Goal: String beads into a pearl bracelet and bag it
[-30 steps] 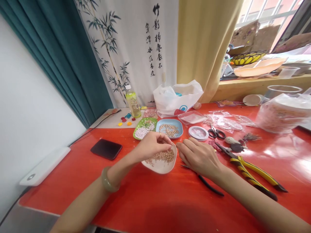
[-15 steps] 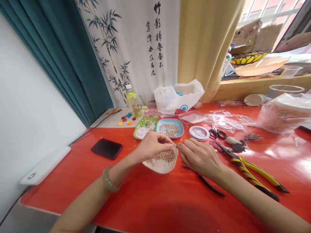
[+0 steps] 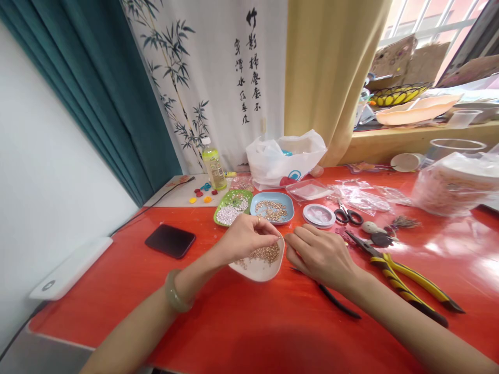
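Note:
Above a white dish (image 3: 259, 271) of small gold beads (image 3: 265, 254), my left hand (image 3: 246, 238) pinches thumb and forefinger together on something too small to name. My right hand (image 3: 317, 252) is closed close beside it, its fingertips almost meeting the left ones; what it grips is hidden behind the fingers. Behind the hands sit a green tray (image 3: 219, 216) with white beads (image 3: 233, 211) and a blue tray (image 3: 287, 216) with more gold beads (image 3: 272, 210). Partly under my right hand lies a tool with a black handle (image 3: 339, 302).
Yellow-and-black pliers (image 3: 405, 280), scissors (image 3: 348, 214), a small doll-like figure (image 3: 377, 234) and a white spool (image 3: 318, 215) lie to the right. At left are a phone (image 3: 170, 240) and a white power strip (image 3: 72, 266). A bottle (image 3: 213, 165) and plastic bag (image 3: 286, 158) stand behind.
My hands stay over the white dish, fingertips still close together. The left fingertips have shifted very slightly; the trays and tools have not moved.

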Available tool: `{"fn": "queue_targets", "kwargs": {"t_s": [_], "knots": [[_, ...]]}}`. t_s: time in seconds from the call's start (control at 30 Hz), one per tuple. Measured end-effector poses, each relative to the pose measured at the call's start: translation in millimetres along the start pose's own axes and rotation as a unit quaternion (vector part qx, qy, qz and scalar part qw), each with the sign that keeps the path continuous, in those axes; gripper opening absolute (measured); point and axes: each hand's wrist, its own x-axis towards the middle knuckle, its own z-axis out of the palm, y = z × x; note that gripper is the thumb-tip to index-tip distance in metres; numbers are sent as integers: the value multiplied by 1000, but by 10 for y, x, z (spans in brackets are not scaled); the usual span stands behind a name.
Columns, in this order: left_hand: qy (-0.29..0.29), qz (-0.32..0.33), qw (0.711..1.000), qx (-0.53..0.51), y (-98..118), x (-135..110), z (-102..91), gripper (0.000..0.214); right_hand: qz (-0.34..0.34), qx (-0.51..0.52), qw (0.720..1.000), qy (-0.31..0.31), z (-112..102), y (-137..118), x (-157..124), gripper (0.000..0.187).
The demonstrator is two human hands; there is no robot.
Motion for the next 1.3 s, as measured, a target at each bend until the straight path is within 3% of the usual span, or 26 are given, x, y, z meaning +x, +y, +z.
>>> {"fn": "queue_targets", "kwargs": {"t_s": [0.6, 1.3], "knots": [[4, 4, 1000, 6, -3, -6, -3, 16, 9, -4, 999, 33, 14, 9, -15, 28], [8, 9, 999, 34, -11, -16, 31, 17, 11, 6, 1000, 20, 29, -5, -20, 30]]}}
